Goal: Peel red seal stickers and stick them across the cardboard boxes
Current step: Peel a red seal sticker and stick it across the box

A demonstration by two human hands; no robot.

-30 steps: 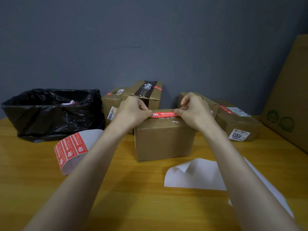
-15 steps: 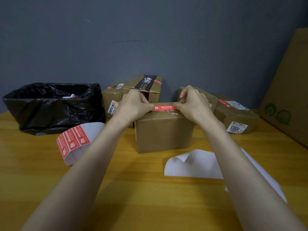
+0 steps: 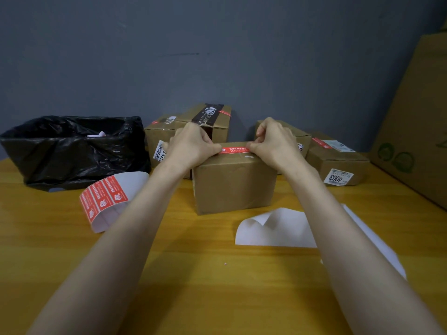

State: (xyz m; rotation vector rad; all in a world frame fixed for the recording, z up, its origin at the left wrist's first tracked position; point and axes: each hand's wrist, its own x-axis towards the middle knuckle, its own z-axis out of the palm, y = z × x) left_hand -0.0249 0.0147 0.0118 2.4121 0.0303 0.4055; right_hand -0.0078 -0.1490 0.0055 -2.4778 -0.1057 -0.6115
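Note:
A plain cardboard box (image 3: pixel 233 184) stands in the middle of the wooden table. A red seal sticker (image 3: pixel 234 149) lies along its top front edge. My left hand (image 3: pixel 192 146) pinches the sticker's left end with curled fingers. My right hand (image 3: pixel 274 143) pinches its right end the same way. A curled sheet of red stickers (image 3: pixel 106 197) lies on the table to the left of my left forearm.
A black bin bag (image 3: pixel 72 148) sits at the back left. Other cardboard boxes (image 3: pixel 205 119) stand behind the middle box, and one with a white label (image 3: pixel 338 163) at the right. White backing paper (image 3: pixel 275 228) lies near my right forearm. A large flat carton (image 3: pixel 416 122) leans at far right.
Both hands stay on the sticker's ends at the box top. The view has shifted slightly, so the box and hands sit a little higher in the picture.

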